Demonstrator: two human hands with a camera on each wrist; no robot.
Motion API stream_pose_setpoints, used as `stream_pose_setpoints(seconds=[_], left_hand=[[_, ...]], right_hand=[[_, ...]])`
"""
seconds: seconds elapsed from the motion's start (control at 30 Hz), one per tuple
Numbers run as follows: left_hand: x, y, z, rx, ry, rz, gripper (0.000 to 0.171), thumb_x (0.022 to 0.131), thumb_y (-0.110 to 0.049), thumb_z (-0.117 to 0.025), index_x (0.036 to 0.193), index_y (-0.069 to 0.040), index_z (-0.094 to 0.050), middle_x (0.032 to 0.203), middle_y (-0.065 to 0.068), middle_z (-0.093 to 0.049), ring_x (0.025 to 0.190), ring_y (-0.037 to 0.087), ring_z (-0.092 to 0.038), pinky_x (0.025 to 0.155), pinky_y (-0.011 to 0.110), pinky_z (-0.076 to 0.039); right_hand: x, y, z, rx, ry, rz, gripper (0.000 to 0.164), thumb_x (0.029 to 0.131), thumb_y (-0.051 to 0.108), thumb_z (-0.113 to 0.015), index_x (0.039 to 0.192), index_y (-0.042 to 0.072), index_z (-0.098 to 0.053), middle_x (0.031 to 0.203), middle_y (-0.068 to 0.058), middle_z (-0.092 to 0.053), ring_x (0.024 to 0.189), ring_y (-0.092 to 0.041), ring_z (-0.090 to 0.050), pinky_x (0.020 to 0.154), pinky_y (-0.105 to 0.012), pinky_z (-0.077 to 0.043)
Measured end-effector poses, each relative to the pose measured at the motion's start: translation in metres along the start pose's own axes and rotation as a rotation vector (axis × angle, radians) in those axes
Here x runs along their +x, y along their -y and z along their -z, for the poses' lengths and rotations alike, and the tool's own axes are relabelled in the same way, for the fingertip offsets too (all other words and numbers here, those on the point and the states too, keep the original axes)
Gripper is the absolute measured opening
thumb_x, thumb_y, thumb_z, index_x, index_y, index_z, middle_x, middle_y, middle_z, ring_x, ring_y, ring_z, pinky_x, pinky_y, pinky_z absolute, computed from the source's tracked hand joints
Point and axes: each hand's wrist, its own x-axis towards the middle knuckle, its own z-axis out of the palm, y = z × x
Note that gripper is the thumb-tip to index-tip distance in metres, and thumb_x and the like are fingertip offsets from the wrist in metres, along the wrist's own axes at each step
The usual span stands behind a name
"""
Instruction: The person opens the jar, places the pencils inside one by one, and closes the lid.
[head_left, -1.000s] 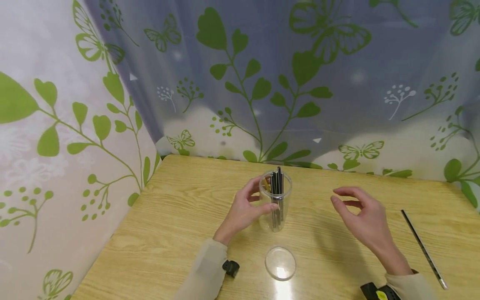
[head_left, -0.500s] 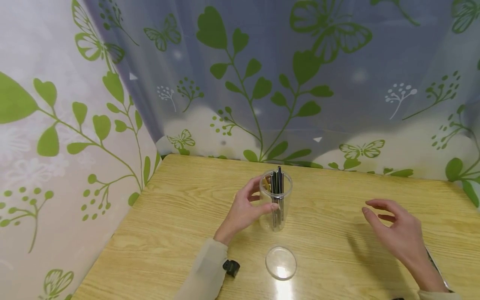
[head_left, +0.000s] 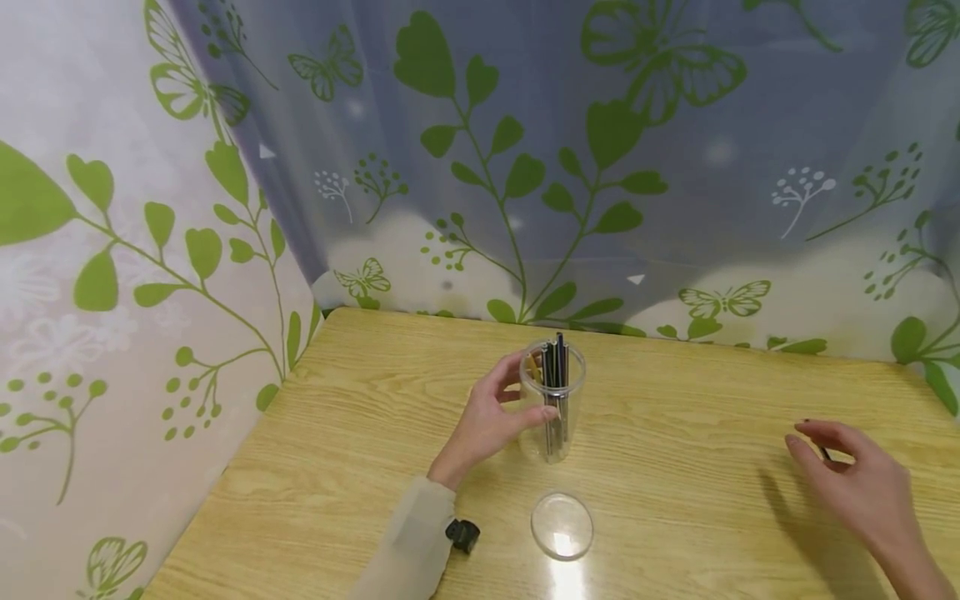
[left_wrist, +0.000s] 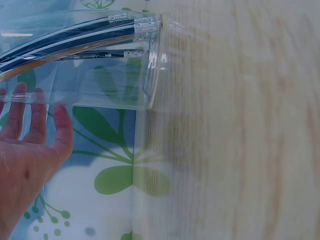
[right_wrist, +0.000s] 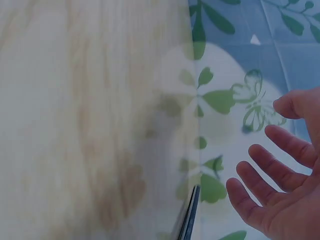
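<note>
A tall clear jar (head_left: 532,433) stands upright on the table, with my left hand (head_left: 487,417) curled around its left side, thumb across the front. Inside lean several dark pencils (head_left: 555,367) and a yellowish one (head_left: 534,367). The left wrist view shows pencil ends (left_wrist: 142,27) with metal bands at the jar's base. At the right, my right hand (head_left: 862,483) hovers with thumb and fingers apart, nothing between them. A loose dark pencil (right_wrist: 189,215) lies on the table below it, mostly hidden by that hand in the head view.
A round clear lid (head_left: 562,526) lies flat in front of the jar. The wood-grain table (head_left: 315,467) meets a patterned curtain (head_left: 480,208) along its back edge and another patterned sheet (head_left: 112,333) at the left.
My right hand has moved rightward and toward the table's right side, now over the loose pencil. My left hand and the jar have stayed in place.
</note>
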Motion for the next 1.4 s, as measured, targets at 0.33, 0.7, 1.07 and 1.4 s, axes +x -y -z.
stream_pose_setpoints(seconds=[0.33, 0.7, 1.07, 1.4], left_hand=[[0.000, -0.001, 0.001, -0.001, -0.002, -0.003, 0.074, 0.082, -0.025, -0.085, 0.147, -0.031, -0.051, 0.139, -0.001, -0.063, 0.129, 0.021, -0.057, 0.106, 0.050, -0.050], [0.000, -0.003, 0.001, -0.002, -0.001, 0.000, 0.074, 0.082, -0.023, -0.085, 0.147, -0.033, -0.051, 0.138, -0.004, -0.063, 0.129, 0.018, -0.057, 0.106, 0.045, -0.050], [0.001, -0.002, 0.000, -0.001, 0.002, 0.004, 0.075, 0.082, -0.022, -0.085, 0.147, -0.033, -0.050, 0.138, -0.003, -0.063, 0.129, 0.018, -0.057, 0.107, 0.044, -0.050], [-0.001, -0.004, 0.000, -0.003, 0.002, 0.010, 0.075, 0.082, -0.022, -0.085, 0.148, -0.031, -0.050, 0.139, -0.002, -0.063, 0.129, 0.019, -0.057, 0.107, 0.044, -0.050]], right_hand=[[0.009, -0.024, 0.012, -0.046, 0.077, -0.098, 0.056, 0.102, 0.046, -0.057, 0.132, -0.001, -0.061, 0.134, -0.037, -0.058, 0.069, 0.018, -0.048, 0.055, -0.019, -0.048], [0.023, -0.057, 0.019, -0.177, 0.202, -0.159, 0.071, 0.102, 0.051, -0.055, 0.135, -0.011, -0.051, 0.135, -0.044, -0.049, 0.111, -0.058, -0.057, 0.070, -0.049, -0.054], [0.042, -0.067, 0.025, -0.366, 0.285, 0.051, 0.066, 0.096, 0.048, -0.068, 0.115, -0.016, -0.063, 0.108, -0.040, -0.066, 0.085, -0.050, -0.066, 0.067, -0.051, -0.051], [0.042, -0.058, 0.024, -0.379, 0.266, 0.015, 0.044, 0.095, 0.036, -0.070, 0.093, -0.008, -0.074, 0.080, -0.022, -0.071, 0.068, -0.035, -0.063, 0.058, -0.040, -0.047]])
